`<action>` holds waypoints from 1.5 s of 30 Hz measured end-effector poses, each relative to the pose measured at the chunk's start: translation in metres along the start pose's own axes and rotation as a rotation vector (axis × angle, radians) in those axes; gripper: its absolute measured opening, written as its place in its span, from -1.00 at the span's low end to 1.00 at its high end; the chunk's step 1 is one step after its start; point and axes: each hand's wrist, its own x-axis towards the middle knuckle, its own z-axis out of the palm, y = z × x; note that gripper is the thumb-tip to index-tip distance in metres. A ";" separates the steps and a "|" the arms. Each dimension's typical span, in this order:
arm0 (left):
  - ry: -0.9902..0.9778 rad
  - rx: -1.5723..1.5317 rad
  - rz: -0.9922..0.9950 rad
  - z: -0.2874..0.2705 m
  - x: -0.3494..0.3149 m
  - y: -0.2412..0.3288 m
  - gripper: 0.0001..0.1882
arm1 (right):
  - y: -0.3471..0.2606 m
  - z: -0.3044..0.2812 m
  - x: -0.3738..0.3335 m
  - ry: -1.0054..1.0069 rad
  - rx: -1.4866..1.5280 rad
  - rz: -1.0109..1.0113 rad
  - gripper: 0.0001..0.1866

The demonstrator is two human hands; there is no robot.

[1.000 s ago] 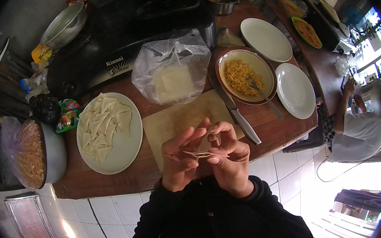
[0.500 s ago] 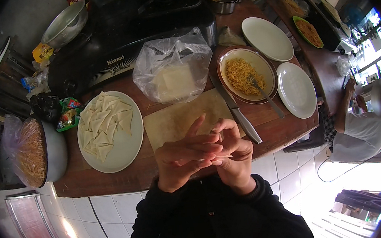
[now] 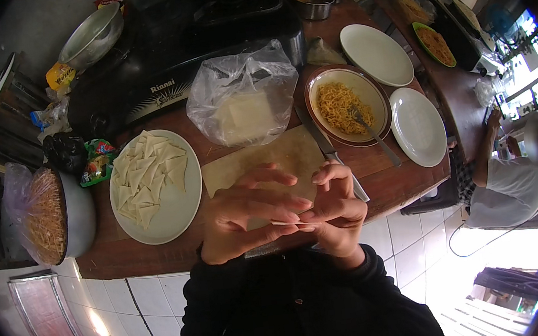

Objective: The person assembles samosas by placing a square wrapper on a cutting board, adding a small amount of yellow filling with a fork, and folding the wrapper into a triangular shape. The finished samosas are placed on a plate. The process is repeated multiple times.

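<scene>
My left hand point(image 3: 248, 215) and my right hand point(image 3: 336, 213) meet over the near edge of a cutting board point(image 3: 287, 150). Between their thumbs and forefingers they pinch a small folded dough wrapper point(image 3: 284, 223); only its thin pale edge shows, the rest being hidden by fingers. To the left, folded dough triangles point(image 3: 146, 173) lie piled on a white oval plate point(image 3: 186, 211). Behind the board a clear plastic bag point(image 3: 240, 73) holds a stack of square wrappers point(image 3: 245, 117). A knife point(image 3: 315, 134) lies along the board's right side, its handle partly behind my right hand.
Right of the knife stands a bowl point(image 3: 318, 85) of noodles point(image 3: 339, 104) with a metal utensil point(image 3: 374, 135) in it. Two white plates point(image 3: 377, 54) sit beyond. A black stove point(image 3: 136, 70) is at the back, a large pot point(image 3: 82, 212) far left. Another person point(image 3: 511, 190) sits at right.
My hands have drawn slightly apart, the left one moving left, and their fingers have spread. The wrapper's edge shows more plainly between the fingertips.
</scene>
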 end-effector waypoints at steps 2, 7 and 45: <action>-0.068 0.130 0.019 -0.005 0.001 0.005 -0.81 | -0.001 -0.004 0.003 -0.029 -0.061 -0.050 -0.80; -0.051 0.332 0.253 -0.009 0.003 0.004 -0.80 | -0.001 -0.006 0.001 -0.023 -0.088 0.041 -0.74; 0.131 0.650 0.105 0.003 -0.018 0.007 -0.74 | -0.008 -0.007 0.010 -0.157 -0.021 0.275 -0.80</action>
